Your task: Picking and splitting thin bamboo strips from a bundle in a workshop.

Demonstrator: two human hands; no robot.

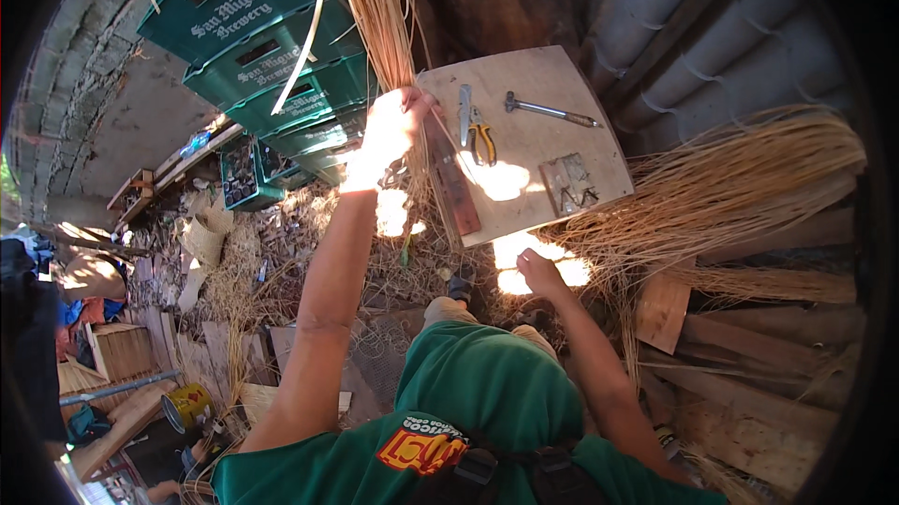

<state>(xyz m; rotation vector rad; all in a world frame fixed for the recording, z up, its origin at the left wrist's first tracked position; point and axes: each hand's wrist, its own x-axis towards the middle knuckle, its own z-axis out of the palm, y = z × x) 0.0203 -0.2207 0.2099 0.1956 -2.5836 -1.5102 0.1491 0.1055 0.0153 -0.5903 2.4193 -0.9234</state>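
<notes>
My left hand [398,126], washed out by sunlight, is closed at the lower part of a tall bundle of tan rattan-like strips [375,14]. Its fingers are bent together on some of them, and loose strands trail below. My right hand [538,273] is curled closed beside the near edge of a pale wooden board [524,74]; whether it grips anything is hidden. On the board lie a hammer [552,110], yellow-and-black pliers [483,140], a flat metal blade [464,114] and a small tray of metal bits [568,184]. A reddish-brown wooden strip [456,191] runs along its left side.
Green plastic crates [272,56] are stacked at the upper left. A large sheaf of strips [749,173] lies at the right over wooden planks [768,341]. Scraps and fibres [253,262] litter the ground, with a yellow can [187,407] at the lower left. Corrugated sheeting [693,28] stands behind.
</notes>
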